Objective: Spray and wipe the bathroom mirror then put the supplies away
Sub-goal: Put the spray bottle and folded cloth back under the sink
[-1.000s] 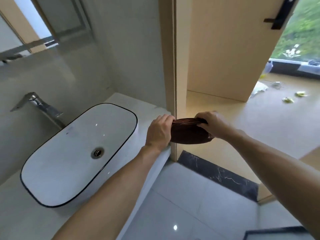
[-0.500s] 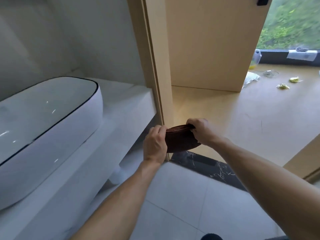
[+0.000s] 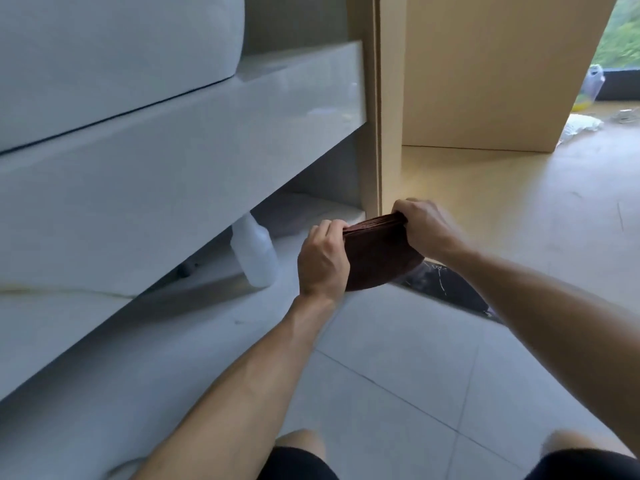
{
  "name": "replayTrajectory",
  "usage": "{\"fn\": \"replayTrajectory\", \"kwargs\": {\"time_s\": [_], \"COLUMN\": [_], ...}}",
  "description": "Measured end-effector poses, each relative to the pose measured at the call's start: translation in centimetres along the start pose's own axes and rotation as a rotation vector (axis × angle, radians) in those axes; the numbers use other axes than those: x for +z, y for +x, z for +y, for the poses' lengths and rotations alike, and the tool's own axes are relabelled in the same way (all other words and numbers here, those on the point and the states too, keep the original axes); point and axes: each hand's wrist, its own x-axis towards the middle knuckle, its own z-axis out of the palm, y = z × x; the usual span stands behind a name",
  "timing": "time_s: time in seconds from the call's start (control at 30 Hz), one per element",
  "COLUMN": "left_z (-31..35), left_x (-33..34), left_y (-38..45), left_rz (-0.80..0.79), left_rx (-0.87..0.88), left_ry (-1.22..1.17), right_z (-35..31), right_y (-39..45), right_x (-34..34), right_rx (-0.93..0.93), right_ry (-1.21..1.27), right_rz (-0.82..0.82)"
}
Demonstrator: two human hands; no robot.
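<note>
— Cloth, folded, dark brown: where is it? Start with the big things around it.

— Biggest is the white vanity counter, its thick front edge running across the left of the view, with the white basin sitting on top. Below it is an open space over pale grey floor tiles. To the right stands a light wood door frame, and beyond it a tan floor. A black marble threshold strip lies at the foot of the frame.

— And the cloth itself?

— Held in the air in front of the frame's base, just above the threshold and level with the space under the counter. Its long axis runs left to right, slightly rising toward the right. The stacked folded edges face up; the rounded belly hangs down.

— How are the hands on it?

— The left hand has its fingers curled over the left end of the top edge. The right hand clamps the right end the same way. Both are closed tight on it.

— Anything smaller nearby?

— A translucent white spray bottle stands under the counter, just left of the left hand, leaning a little; its top is hidden behind the counter edge.
</note>
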Motion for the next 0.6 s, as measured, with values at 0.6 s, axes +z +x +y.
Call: {"fn": "replayTrajectory", "kwargs": {"time_s": [0.6], "left_z": [-13.4], "left_x": [-12.2], "left_y": [-12.9], "left_rz": [0.023], "left_rx": [-0.239], "left_ry": [0.241], "right_z": [-19.0], "right_y": [-3.1], "right_x": [10.7], "right_rx": [-0.098], "right_ry": [-0.005], "right_rz": [-0.114]}}
